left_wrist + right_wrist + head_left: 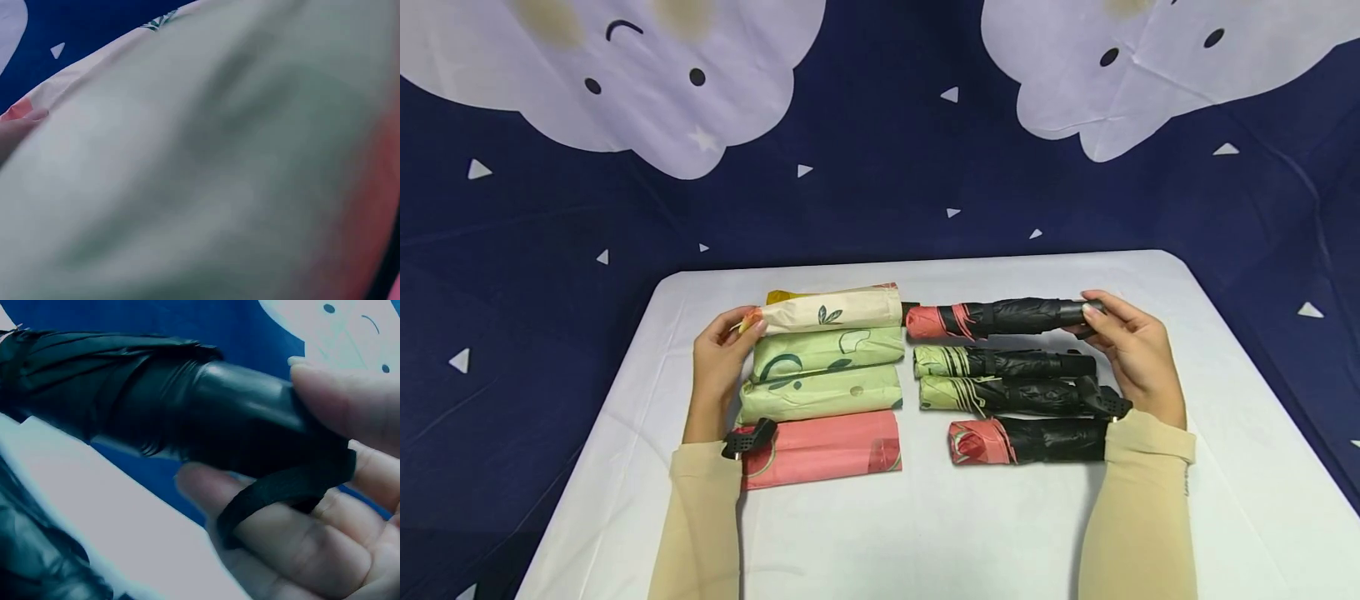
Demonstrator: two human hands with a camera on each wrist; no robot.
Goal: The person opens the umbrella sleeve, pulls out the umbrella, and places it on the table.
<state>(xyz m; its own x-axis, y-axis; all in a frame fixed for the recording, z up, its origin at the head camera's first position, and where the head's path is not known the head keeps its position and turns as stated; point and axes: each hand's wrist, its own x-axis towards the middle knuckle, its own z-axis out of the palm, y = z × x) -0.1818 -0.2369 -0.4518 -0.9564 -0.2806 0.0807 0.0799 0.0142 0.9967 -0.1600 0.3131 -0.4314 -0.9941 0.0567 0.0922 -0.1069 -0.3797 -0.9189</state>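
Observation:
My left hand [718,354] pinches the left end of a cream umbrella sleeve [850,310] with a leaf print, at the back of the table. In the left wrist view a blurred pale green sleeve [187,162] fills most of the picture, with a fingertip at the left edge. My right hand [1138,358] grips the black handle of a folded umbrella [1022,317] with a red tip, its tip near the cream sleeve's right end. Up close in the right wrist view, thumb and fingers hold the handle [244,419], and a wrist strap [275,494] loops over the fingers.
Two green sleeves [827,354] and a red watermelon-print sleeve [827,450] lie in a left column. Two green-tipped folded umbrellas [1007,364] and a red-tipped one [1037,440] lie on the right. Something yellow [781,296] shows behind the cream sleeve. All are on a white table [925,533].

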